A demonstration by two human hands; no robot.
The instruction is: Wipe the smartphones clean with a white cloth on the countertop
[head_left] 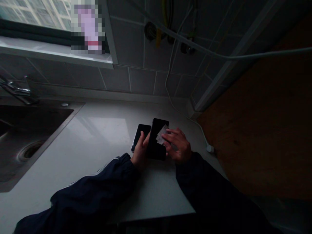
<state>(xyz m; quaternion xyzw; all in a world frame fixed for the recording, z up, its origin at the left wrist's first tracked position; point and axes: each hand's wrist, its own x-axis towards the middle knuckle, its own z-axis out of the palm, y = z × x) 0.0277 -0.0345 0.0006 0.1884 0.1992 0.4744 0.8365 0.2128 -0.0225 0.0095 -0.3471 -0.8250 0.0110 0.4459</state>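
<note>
My left hand (139,152) grips a black smartphone (156,152) by its left side, tilted above the counter, with the thumb pointing up. My right hand (179,147) is closed on a small pale wipe (161,136). It presses the wipe flat against the upper right part of the dark screen. A second black phone (143,128) with a light edge lies on the counter just beyond my left hand, which covers part of it. The fingers of my left hand behind the held phone are hidden.
The white countertop (104,143) lies beneath both hands. A steel sink (48,113) with a faucet (18,91) is on the left. A white cable (170,100) runs down the tiled wall to a plug (210,148) on the right, beside a wooden panel (255,130).
</note>
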